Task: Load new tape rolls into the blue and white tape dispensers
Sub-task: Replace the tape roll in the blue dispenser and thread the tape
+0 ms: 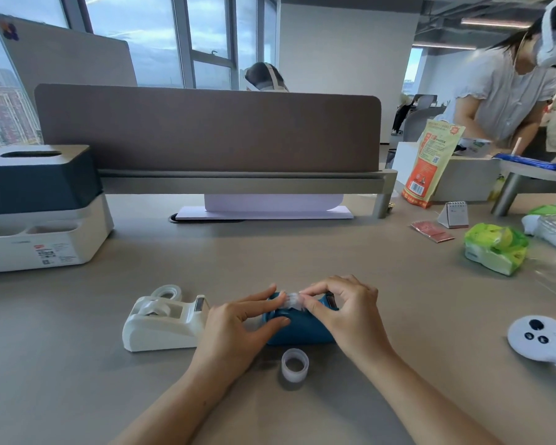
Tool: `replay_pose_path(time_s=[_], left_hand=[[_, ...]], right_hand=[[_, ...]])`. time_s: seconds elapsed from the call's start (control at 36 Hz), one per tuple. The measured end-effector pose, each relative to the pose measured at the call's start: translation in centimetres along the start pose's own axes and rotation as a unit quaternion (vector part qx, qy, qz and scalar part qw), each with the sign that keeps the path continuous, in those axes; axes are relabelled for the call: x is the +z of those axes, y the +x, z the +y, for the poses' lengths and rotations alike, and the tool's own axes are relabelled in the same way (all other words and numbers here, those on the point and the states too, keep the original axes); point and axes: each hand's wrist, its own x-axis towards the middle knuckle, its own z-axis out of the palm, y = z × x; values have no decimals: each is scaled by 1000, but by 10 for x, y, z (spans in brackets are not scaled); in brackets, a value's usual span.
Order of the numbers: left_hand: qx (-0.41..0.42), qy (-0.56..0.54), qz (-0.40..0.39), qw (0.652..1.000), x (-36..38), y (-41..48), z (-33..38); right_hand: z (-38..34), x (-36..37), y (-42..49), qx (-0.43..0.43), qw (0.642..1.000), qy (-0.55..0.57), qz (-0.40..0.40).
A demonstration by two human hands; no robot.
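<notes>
Blue dispenser (297,329) on desk, just right of white dispenser (162,322) | head view: left hand (238,326) and right hand (344,313) pinching tape roll (290,300) above its cradle | spare roll (295,364) near front | risk: crooked seating, tape sticking to fingers
</notes>
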Motion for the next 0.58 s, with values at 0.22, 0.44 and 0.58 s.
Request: replay_pose_path(time_s=[0.22, 0.44, 0.58], left_hand=[[-3, -8, 0, 1000, 3, 2, -3], [20, 6, 2, 1000, 5, 0, 2], [33, -1, 4, 999, 4, -2, 6]], right_hand=[[-6, 3, 0, 93, 995, 24, 21], [-12, 1, 0, 100, 994, -23, 36], [-11, -7, 0, 124, 992, -11, 19]])
